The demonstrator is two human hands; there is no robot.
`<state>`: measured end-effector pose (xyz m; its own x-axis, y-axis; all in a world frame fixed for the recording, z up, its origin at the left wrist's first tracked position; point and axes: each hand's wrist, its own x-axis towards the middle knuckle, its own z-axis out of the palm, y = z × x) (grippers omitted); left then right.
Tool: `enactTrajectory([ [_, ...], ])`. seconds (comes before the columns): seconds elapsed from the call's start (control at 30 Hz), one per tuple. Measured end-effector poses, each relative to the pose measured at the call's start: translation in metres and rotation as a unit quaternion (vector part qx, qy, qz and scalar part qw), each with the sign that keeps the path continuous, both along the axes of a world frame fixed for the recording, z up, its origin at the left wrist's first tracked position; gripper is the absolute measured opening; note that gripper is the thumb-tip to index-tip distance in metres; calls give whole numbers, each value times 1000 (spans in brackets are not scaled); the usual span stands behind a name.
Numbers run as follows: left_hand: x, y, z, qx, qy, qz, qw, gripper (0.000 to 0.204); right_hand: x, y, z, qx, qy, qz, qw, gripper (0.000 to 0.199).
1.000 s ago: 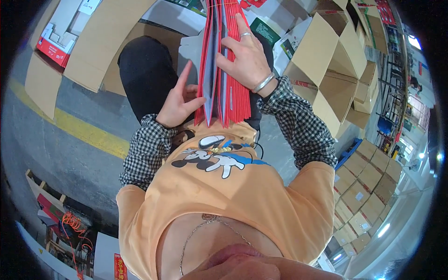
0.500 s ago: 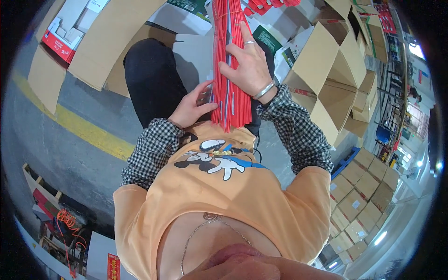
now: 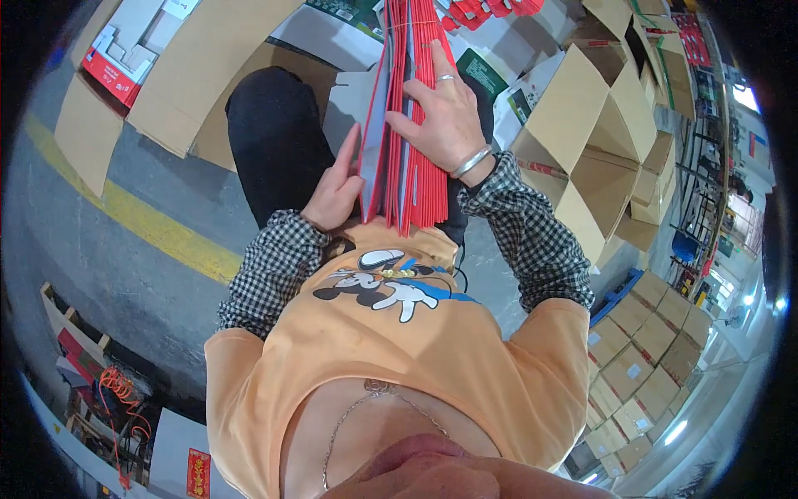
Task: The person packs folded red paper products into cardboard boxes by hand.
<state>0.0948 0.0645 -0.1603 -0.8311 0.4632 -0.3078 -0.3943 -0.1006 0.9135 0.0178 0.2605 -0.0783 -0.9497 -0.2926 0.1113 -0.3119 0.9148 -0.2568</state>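
A thick bundle of flat red-edged card pieces (image 3: 426,179) stands on edge in front of my body, a thin band around its far part. My right hand (image 3: 449,121) lies over the bundle's right side and grips it, the index finger stretched along the edges and the thumb at the gap. At the left, one grey-faced card piece (image 3: 375,158) leans away from the others. My left hand (image 3: 335,193) is beside that piece, index finger extended and thumb near its edge; the other fingers are partly hidden. I see no firm hold there.
An open carton (image 3: 208,71) with white and red boxes (image 3: 125,62) is at the far left. Open cardboard cartons (image 3: 594,141) stand on the right, with stacked cartons (image 3: 644,358) lower down. More red pieces (image 3: 482,10) lie beyond the bundle. A yellow line (image 3: 158,233) crosses the floor.
The leftmost card piece has spread away from the bundle to the left. My left hand has shifted slightly left, with its index finger now extended. My right hand stays on the bundle.
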Motion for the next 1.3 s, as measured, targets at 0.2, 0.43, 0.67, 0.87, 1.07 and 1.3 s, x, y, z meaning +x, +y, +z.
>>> enactTrajectory([
  [0.2,-36,20,54,-178,-8,-136,975,86,7,7,0,-4,0,61,998,47],
  [0.43,-50,39,51,-197,16,-49,979,100,4,37,2,-195,-119,69,971,52],
  [0.67,-66,34,33,73,-11,15,997,83,-39,50,25,-112,-133,174,969,62],
  [0.87,-66,-6,9,24,-32,21,999,44,-56,35,28,90,-148,315,933,85],
  [1.07,-61,-9,5,-34,18,75,996,61,-53,61,-3,26,-99,297,949,64],
  [1.3,-18,-91,45,12,66,166,984,72,-81,60,37,-14,-85,335,938,54],
])
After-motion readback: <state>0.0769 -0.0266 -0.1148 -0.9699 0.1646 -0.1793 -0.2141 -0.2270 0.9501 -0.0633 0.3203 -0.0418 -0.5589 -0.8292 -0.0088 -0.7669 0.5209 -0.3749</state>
